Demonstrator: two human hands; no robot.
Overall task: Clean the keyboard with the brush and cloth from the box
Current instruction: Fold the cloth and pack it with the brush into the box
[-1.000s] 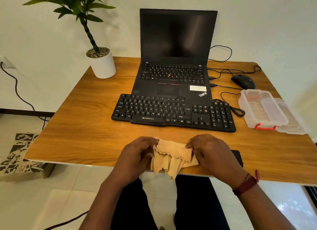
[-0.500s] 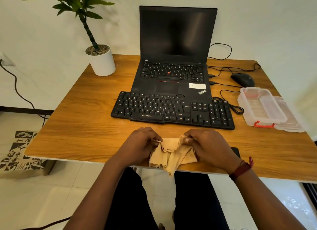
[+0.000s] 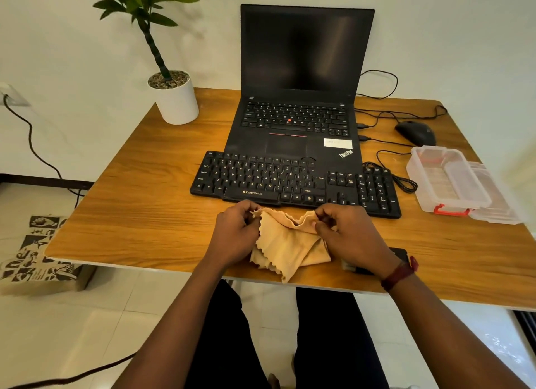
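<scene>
One wide wooden counter (image 3: 150, 214) fills the view, set against a plain pale wall and above a glossy tiled floor (image 3: 72, 330). At its centre lies the black keyboard (image 3: 290, 182), my landmark and the thing to be cleaned. Directly behind the keyboard, an open laptop (image 3: 298, 98) stands with a dark screen. Behind and to the left of the keyboard is a potted plant (image 3: 178, 101). To the right of the keyboard sits the clear plastic box (image 3: 446, 179), open, with its lid beside it. It looks empty, which suits tools already taken out.

Just in front of the keyboard I hold the tan cloth (image 3: 290, 243), one corner drooping past the counter's front edge. My left hand (image 3: 235, 235) and right hand (image 3: 353, 235) each pinch its upper hem, fingers curled tight on the fabric, probably to spread or refold it into a wiping pad. A small dark object (image 3: 397, 256) lies under my right wrist; I cannot tell whether it is the brush.
</scene>
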